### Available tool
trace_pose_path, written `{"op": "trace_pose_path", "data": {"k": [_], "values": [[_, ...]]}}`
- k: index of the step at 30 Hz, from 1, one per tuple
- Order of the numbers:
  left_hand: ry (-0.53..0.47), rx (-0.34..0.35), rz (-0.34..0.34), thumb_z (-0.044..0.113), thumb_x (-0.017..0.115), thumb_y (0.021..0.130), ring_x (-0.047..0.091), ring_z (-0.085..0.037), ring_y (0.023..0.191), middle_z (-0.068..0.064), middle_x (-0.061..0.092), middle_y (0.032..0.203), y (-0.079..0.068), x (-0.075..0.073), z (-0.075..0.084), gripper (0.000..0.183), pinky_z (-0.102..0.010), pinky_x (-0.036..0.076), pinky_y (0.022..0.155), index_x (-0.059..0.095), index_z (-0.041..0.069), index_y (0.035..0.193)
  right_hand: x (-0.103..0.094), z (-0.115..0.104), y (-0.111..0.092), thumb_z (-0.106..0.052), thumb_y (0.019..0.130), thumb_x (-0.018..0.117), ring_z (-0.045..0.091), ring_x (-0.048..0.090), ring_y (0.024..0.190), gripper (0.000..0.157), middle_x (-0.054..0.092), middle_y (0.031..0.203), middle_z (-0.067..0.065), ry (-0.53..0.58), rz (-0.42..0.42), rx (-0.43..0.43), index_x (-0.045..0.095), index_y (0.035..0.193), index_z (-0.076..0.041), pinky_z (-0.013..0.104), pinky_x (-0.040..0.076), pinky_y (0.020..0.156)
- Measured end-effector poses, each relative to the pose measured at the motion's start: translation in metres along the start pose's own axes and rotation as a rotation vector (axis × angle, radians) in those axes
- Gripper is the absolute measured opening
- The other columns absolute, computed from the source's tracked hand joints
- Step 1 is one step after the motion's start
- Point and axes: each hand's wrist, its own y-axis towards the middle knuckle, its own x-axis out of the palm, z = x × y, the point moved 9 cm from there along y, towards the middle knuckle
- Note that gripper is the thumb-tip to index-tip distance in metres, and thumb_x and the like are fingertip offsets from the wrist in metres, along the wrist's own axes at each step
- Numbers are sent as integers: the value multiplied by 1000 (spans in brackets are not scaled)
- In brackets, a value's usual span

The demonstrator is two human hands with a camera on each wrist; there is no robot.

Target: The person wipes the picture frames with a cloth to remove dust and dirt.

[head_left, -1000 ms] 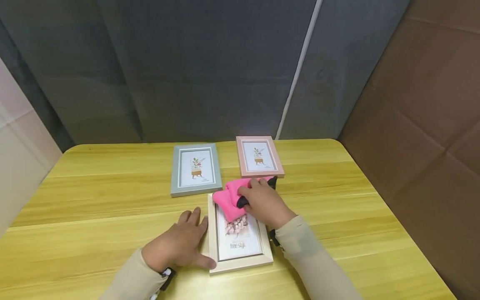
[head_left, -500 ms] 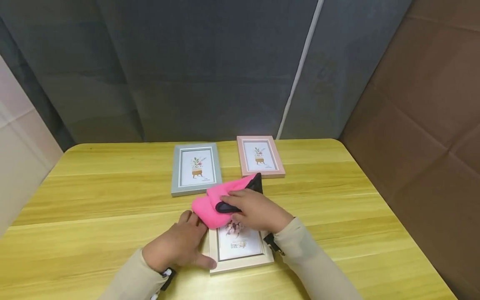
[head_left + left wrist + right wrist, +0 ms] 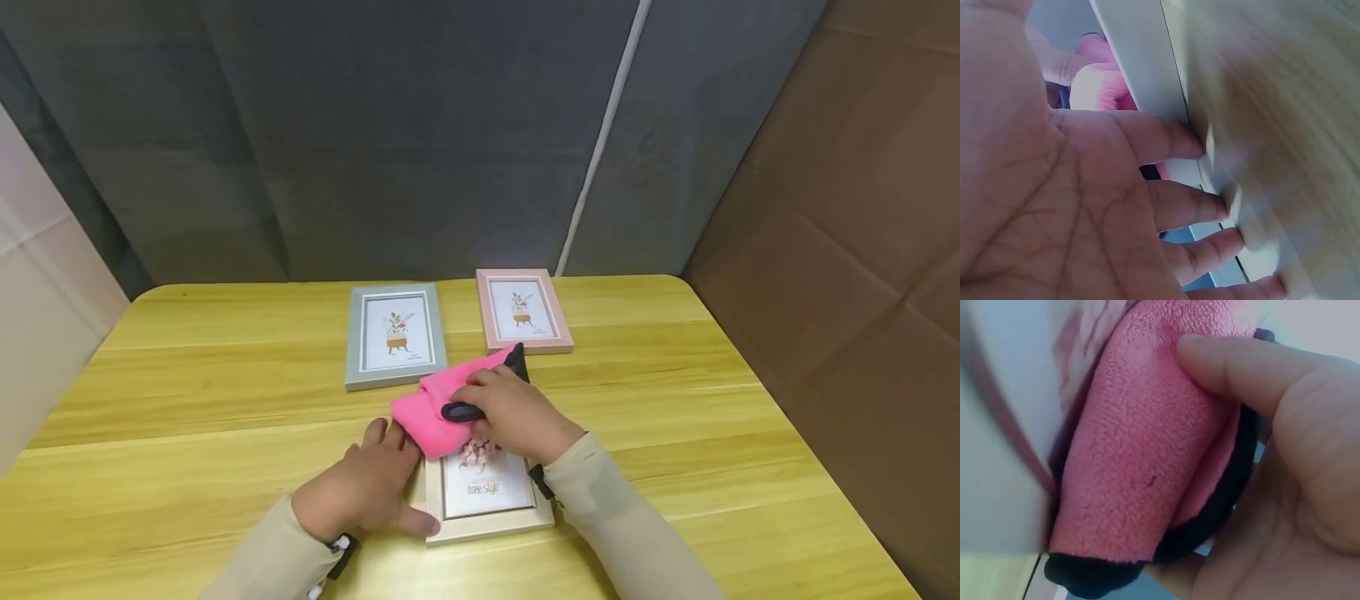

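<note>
A cream picture frame (image 3: 491,527) with a flower picture and printed lettering lies face up at the front of the table. My right hand (image 3: 513,412) grips a folded pink cloth (image 3: 429,421) with black edging, pressed over the upper part of that frame. In the right wrist view the thumb bears on the plush cloth (image 3: 1129,444), close against the frame's face. My left hand (image 3: 367,483) is spread along the frame's left side, its thumb at the lower left corner. The left wrist view has its straight fingertips down on the wood. The frame's top edge is hidden under the cloth.
Behind lie two more picture frames: a grey-blue one (image 3: 356,337) at the left and a pink one (image 3: 486,312) at the right. Both hold potted-plant pictures. The wooden table (image 3: 187,375) ends at a dark curtain (image 3: 420,142), with a brown wall (image 3: 847,208) on the right.
My right hand has drawn the cloth left and slightly nearer across the frame, so it now reaches the left fingertips. The left hand has stayed in place beside the frame.
</note>
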Motion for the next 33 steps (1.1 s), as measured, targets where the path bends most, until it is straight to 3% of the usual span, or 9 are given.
{"op": "trace_pose_path", "data": {"k": [4, 12, 16, 27, 33], "values": [[10, -22, -25, 67, 82, 61, 26, -56, 135, -41, 24, 150, 1, 2, -1, 122, -79, 33, 91, 39, -10, 145, -6, 16, -2, -12, 88, 75, 24, 51, 115, 33, 61, 125, 3, -12, 6, 77, 71, 120, -21, 39, 44, 101], [6, -35, -36, 66, 82, 62, 24, -56, 136, -41, 23, 151, 2, 5, -3, 119, -78, 31, 94, 42, -12, 143, -17, 49, -11, -11, 90, 73, 23, 52, 117, 22, 63, 125, 3, -18, 42, 207, 75, 111, -17, 39, 43, 103], [-3, -37, -43, 67, 81, 63, 22, -57, 137, -41, 21, 151, 0, 5, -3, 120, -78, 30, 95, 40, -12, 144, -23, 58, -15, -10, 89, 74, 24, 55, 115, 19, 65, 123, 2, -24, 66, 230, 75, 107, -15, 39, 43, 102], [11, -24, -13, 68, 81, 62, 25, -59, 134, -42, 23, 149, 0, 5, -2, 116, -79, 31, 92, 45, -4, 145, -14, 50, -8, -13, 92, 71, 24, 55, 112, 26, 62, 126, 6, -59, 27, 200, 71, 117, -14, 40, 45, 100], [28, -19, -11, 69, 80, 62, 26, -58, 134, -42, 25, 149, 1, 5, -1, 116, -79, 33, 91, 45, -4, 145, -8, 24, -1, -16, 92, 69, 25, 59, 107, 32, 65, 120, 7, -70, 24, 94, 68, 124, -12, 41, 47, 98]]}}
